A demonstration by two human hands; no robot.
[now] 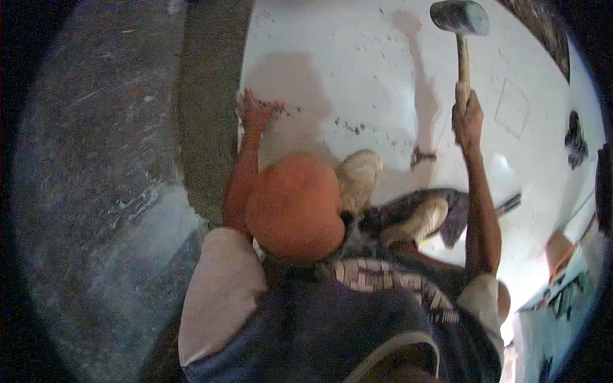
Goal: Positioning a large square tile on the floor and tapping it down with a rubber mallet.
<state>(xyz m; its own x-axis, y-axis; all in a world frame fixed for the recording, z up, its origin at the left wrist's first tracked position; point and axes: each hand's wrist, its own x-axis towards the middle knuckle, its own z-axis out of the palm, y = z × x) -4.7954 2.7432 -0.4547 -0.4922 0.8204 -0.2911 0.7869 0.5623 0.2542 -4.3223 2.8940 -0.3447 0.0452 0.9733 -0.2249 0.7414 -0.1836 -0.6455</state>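
Note:
My left hand (pixel 257 113) rests with fingers spread on the left edge of a large, pale, glossy floor tile (pixel 364 70). In my right hand (pixel 467 118) is a rubber mallet (pixel 461 18), gripped by its wooden handle. Its dark head, with a lighter grey face, is raised above the tile, and a shadow of arm and mallet falls on the surface to its left. Along the tile's edge beside my left hand runs a strip of grey-brown mortar (pixel 207 108). Dark crumbs (pixel 350 125) are scattered on the tile.
Rough grey concrete floor (pixel 102 147) spreads out at the left. My light shoes (pixel 359 177) stand on the tiling, close to my bent knee (pixel 295 207). A dark object (pixel 576 139) lies at the far right, with an orange-brown item (pixel 559 254) nearer.

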